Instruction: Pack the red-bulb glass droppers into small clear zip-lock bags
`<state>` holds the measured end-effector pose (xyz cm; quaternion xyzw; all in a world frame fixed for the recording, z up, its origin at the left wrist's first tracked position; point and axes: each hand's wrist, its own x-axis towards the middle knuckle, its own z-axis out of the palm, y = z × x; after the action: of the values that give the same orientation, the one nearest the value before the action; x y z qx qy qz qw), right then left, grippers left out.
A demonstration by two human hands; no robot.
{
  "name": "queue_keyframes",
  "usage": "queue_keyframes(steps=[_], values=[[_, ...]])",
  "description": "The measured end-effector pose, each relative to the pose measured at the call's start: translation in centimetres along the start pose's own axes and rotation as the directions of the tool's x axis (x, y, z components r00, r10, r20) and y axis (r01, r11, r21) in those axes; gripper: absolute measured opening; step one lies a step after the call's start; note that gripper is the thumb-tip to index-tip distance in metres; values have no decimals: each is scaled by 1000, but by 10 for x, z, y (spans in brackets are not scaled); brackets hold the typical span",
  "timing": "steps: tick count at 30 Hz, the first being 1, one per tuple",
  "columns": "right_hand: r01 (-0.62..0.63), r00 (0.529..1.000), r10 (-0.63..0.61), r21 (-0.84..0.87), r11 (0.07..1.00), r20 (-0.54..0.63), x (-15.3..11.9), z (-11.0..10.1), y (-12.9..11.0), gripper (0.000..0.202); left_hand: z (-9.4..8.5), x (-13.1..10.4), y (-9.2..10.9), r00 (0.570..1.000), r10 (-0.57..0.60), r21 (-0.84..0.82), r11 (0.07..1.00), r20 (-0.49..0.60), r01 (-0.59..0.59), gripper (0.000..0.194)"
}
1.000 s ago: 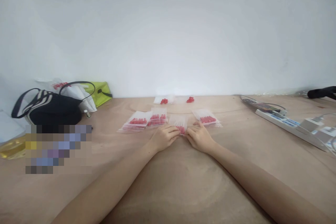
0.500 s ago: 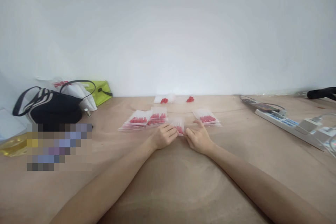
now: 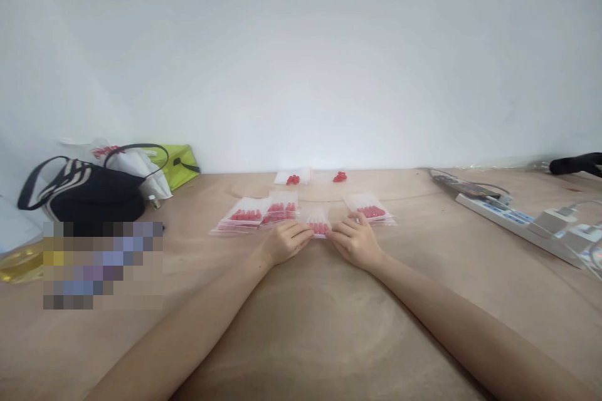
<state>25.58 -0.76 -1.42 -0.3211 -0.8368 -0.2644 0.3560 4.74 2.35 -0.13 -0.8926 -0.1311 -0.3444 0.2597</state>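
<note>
A small clear bag (image 3: 318, 219) with several red pieces lies between my hands, its near edge toward me. My left hand (image 3: 286, 243) pinches the left corner of that edge, and my right hand (image 3: 356, 240) pinches the right corner. Just left of the bag are two piles of similar filled bags, one nearer (image 3: 282, 208) and one farther out (image 3: 245, 213). Another pile of filled bags (image 3: 370, 210) lies beyond my right hand. Near the wall are two small heaps of red pieces, one on the left (image 3: 293, 180) and one on the right (image 3: 339, 177).
At the left stand a black bag (image 3: 98, 194), a lime-green bag (image 3: 183, 166) and a small bottle (image 3: 154, 202); a blurred item (image 3: 106, 266) lies nearer. A white power strip (image 3: 515, 225) with cables and a black object (image 3: 576, 165) are on the right.
My right hand has shifted slightly left and its raised index finger has come down. More of the red pieces in the bag between my hands now show.
</note>
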Motion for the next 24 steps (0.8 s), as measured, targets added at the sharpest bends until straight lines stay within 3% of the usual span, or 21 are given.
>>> queue_keyframes(steps=[11,17,24], values=[[39,999,-38,10,999,-22,6,4,-10,17,4,9,7,996,85,11,996,3,-85,17],[81,996,-78,98,992,-35,6,9,-10,21,3,9,7,995,91,5,996,-37,-91,13],[33,999,-26,177,984,-40,6,8,-11,25,5,6,5,995,88,-14,996,-53,-89,8]])
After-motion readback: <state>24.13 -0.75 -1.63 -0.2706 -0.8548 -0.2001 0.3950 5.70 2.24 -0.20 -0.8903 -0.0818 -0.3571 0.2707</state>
